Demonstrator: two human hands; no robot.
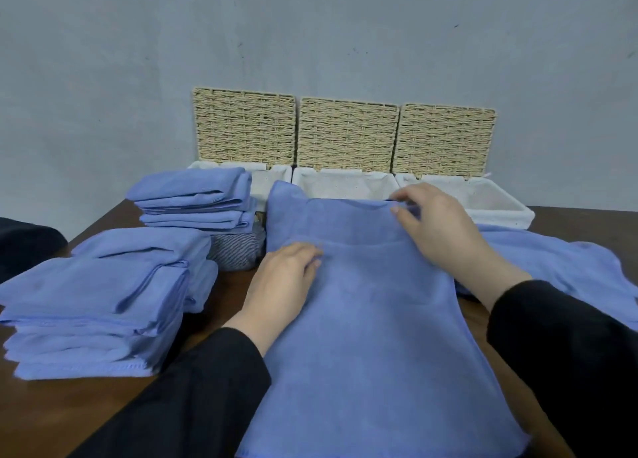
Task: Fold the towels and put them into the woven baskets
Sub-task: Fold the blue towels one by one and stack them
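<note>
We are mid-fold: the blue microfibre towel lies on the brown wooden surface before the white-lined woven baskets. Our left hand presses flat, grip apart; our right hand pinches the far edge. Next, we judge, that edge comes toward us.

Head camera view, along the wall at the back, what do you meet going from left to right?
Left woven basket with its lid up, partly hidden by a stack of folded blue towels → middle woven basket, lid up → right woven basket, lid up.
</note>
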